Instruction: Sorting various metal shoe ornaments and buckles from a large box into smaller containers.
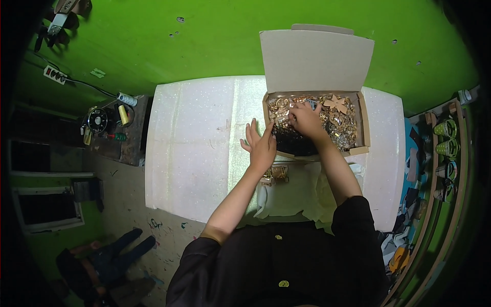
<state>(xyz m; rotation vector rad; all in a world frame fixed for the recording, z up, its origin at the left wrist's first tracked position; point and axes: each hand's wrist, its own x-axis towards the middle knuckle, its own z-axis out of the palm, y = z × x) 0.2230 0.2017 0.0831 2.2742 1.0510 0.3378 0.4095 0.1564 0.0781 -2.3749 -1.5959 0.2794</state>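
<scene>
On the table stands a cardboard box (366, 120) with its lid (316, 61) raised against the wall. It holds many small gold-coloured metal pieces (343, 134), a tan flower-shaped piece (336, 103) and a dark heap (292, 143) at the near left. My right hand (307, 122) reaches down into the box with fingers curled among the pieces; what they pinch is hidden. A small blue-grey thing (311, 104) shows by its fingers. At the box's left wall, my left hand (262, 147) has its fingers spread and holds nothing.
Gold-coloured metal pieces (276, 175) and crumpled pale sheeting (327, 192) lie on the glittery white table cover (194, 138) before me. A side table (130, 146) with thread spools stands left. Right is a rack (432, 153) with sandals. Another person (97, 266) is at lower left.
</scene>
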